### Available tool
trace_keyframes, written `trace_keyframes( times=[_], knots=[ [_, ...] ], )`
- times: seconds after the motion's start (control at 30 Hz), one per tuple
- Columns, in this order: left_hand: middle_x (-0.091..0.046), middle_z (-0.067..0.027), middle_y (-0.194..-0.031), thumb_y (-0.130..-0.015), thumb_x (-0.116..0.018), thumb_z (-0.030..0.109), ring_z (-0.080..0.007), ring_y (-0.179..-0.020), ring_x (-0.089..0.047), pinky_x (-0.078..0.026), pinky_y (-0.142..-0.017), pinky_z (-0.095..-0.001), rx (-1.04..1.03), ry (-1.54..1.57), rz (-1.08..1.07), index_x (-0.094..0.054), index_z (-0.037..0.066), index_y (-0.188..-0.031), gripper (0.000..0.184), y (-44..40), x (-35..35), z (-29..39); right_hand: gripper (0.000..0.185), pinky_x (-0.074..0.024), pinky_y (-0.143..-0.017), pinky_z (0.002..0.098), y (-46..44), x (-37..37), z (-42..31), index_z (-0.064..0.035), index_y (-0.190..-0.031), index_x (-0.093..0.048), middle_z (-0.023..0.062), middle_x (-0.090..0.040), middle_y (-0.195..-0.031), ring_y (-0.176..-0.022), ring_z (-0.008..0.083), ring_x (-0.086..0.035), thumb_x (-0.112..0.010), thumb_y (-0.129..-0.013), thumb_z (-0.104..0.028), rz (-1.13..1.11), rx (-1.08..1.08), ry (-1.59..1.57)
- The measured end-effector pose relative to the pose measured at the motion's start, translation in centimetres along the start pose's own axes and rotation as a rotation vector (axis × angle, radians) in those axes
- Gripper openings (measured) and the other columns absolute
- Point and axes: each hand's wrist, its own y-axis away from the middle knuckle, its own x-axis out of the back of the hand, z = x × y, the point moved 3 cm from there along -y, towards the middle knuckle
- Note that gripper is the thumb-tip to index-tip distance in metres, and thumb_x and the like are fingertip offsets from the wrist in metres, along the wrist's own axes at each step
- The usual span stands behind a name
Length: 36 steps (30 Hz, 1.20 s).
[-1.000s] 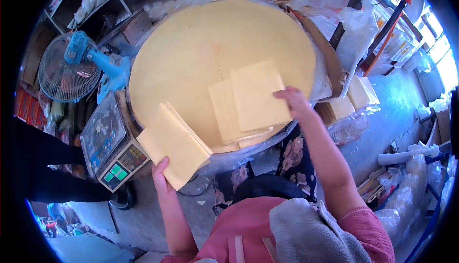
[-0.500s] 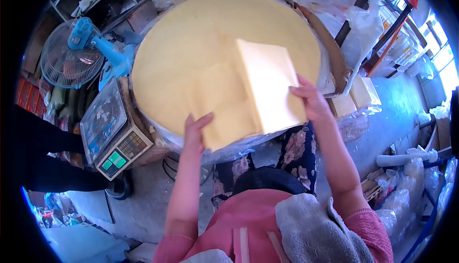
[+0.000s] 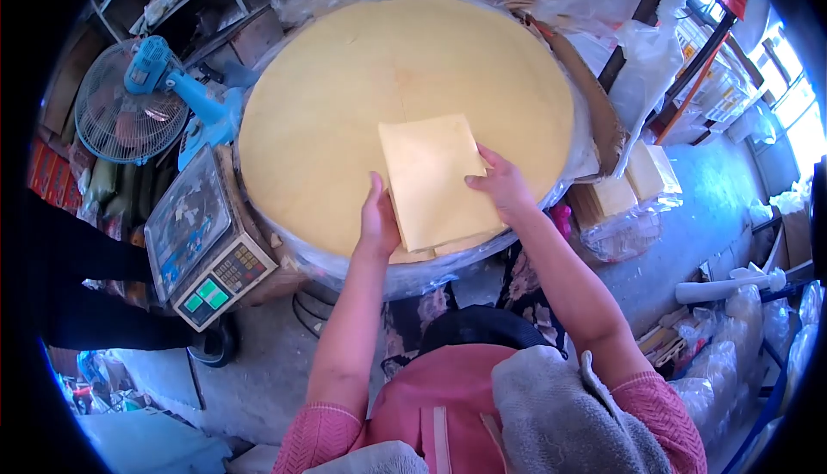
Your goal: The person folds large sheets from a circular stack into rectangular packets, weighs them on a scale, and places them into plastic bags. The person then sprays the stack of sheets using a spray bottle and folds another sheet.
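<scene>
Grey floor (image 3: pixel 263 371) shows below our wide, round yellow tabletop (image 3: pixel 314 130), with a scale (image 3: pixel 215 254) and a blue fan (image 3: pixel 148 86) off to its left. Over its near part we have a rectangular, pale-yellow bundle of sheets (image 3: pixel 438 183). Our right hand (image 3: pixel 506 192) clamps the right edge, thumb on top; our left hand (image 3: pixel 380 220) lies along the left edge, and we cannot tell whether its fingers grip.

Wide-angle distortion bends the outer field; the corners fall to black, with blue fringing at lower left. The window (image 3: pixel 798 111) at right is overexposed; a blue sheen covers the nearby floor (image 3: pixel 719 173). The round surface (image 3: pixel 319 104) is evenly lit; the pale stack (image 3: pixel 438 183) appears brighter. The dark trousers (image 3: pixel 108 315) at left lose shadow detail.
</scene>
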Motion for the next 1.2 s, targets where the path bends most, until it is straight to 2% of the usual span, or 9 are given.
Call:
trace_keyframes(
  times=[0.13,0.2,0.3,0.4,0.63,0.87,0.97,1.1,1.2],
  knots=[
    [-0.059,-0.0179,-0.109,-0.080,-0.064,0.010,-0.0264,-0.096,-0.061,-0.051,-0.084,-0.0350,-0.132,-0.394,0.117,-0.048,-0.005,-0.119,0.045,-0.9,0.6,-0.7,0.050,-0.0493,-0.077,0.0277,-1.2,0.6,1.5,0.0017,-0.125,-0.050,0.0132,-0.063,-0.109,-0.093,0.0160,-0.062,-0.067,-0.078,-0.008,0.107,0.076,0.240],
    [-0.059,-0.0183,-0.108,-0.074,-0.068,0.009,-0.0279,-0.097,-0.061,-0.051,-0.083,-0.0357,-0.136,-0.367,0.121,-0.047,-0.006,-0.119,0.052,-0.8,1.3,-0.4,0.042,-0.0491,-0.075,0.0280,-0.9,1.6,0.5,0.0012,-0.115,-0.058,0.0123,-0.065,-0.102,-0.091,0.0168,-0.062,-0.069,-0.079,-0.018,0.262,-0.072,0.346],
    [-0.060,-0.0187,-0.108,-0.074,-0.067,0.008,-0.0289,-0.096,-0.062,-0.052,-0.084,-0.0376,-0.203,-0.269,0.082,-0.046,-0.006,-0.120,0.052,1.3,1.6,0.5,0.040,-0.0496,-0.073,0.0313,-1.0,3.6,0.2,-0.0014,-0.097,-0.062,0.0119,-0.066,-0.088,-0.083,0.0221,-0.064,-0.072,-0.075,-0.033,0.401,0.103,0.819],
    [-0.057,-0.0213,-0.115,-0.078,-0.063,0.015,-0.0314,-0.103,-0.059,-0.051,-0.088,-0.0403,-0.191,-0.131,0.114,-0.043,-0.006,-0.125,0.055,4.8,4.6,2.0,0.047,-0.0498,-0.071,0.0342,-0.6,2.6,1.7,-0.0037,-0.089,-0.061,0.0124,-0.065,-0.080,-0.077,0.0262,-0.063,-0.077,-0.066,-0.041,0.261,-0.023,0.991],
    [-0.057,-0.0191,-0.117,-0.080,-0.061,0.018,-0.0315,-0.105,-0.058,-0.047,-0.093,-0.0422,-0.314,0.074,0.073,-0.044,-0.005,-0.125,0.053,8.1,7.7,5.2,0.031,-0.0492,-0.060,0.0319,-3.3,4.9,4.3,-0.0022,-0.076,-0.062,0.0102,-0.063,-0.069,-0.067,0.0224,-0.062,-0.079,-0.060,-0.022,0.280,-0.006,0.557],
    [-0.058,-0.0189,-0.116,-0.080,-0.060,0.018,-0.0306,-0.106,-0.058,-0.046,-0.095,-0.0414,-0.268,0.079,0.040,-0.047,-0.004,-0.124,0.050,4.7,4.4,3.9,0.039,-0.0538,-0.077,0.0386,0.2,12.5,-0.4,0.0036,-0.114,-0.052,0.0154,-0.062,-0.102,-0.087,0.0266,-0.064,-0.062,-0.076,0.005,0.381,-0.036,-0.195],
    [-0.058,-0.0198,-0.114,-0.078,-0.063,0.013,-0.0305,-0.103,-0.059,-0.050,-0.089,-0.0399,-0.097,-0.061,0.039,-0.045,-0.006,-0.123,0.052,2.1,2.3,2.6,0.049,-0.0490,-0.091,0.0388,1.0,14.6,-2.9,0.0019,-0.129,-0.043,0.0164,-0.058,-0.114,-0.101,0.0272,-0.060,-0.056,-0.081,0.006,0.188,-0.007,-0.380],
    [-0.058,-0.0197,-0.112,-0.075,-0.065,0.006,-0.0300,-0.100,-0.060,-0.053,-0.084,-0.0387,0.016,-0.381,0.024,-0.044,-0.007,-0.123,0.053,-2.4,0.7,0.0,0.048,-0.0497,-0.090,0.0350,1.3,11.0,-5.2,0.0026,-0.129,-0.043,0.0159,-0.058,-0.115,-0.101,0.0244,-0.061,-0.055,-0.082,0.005,0.049,0.062,-0.455],
    [-0.058,-0.0191,-0.111,-0.074,-0.065,0.002,-0.0297,-0.099,-0.061,-0.052,-0.085,-0.0388,0.043,-0.330,0.043,-0.045,-0.007,-0.122,0.053,-3.3,0.7,-1.0,0.050,-0.0500,-0.089,0.0339,0.7,7.0,-4.6,0.0033,-0.129,-0.042,0.0159,-0.059,-0.113,-0.099,0.0240,-0.061,-0.055,-0.081,0.006,-0.001,0.029,-0.433]
  ],
)
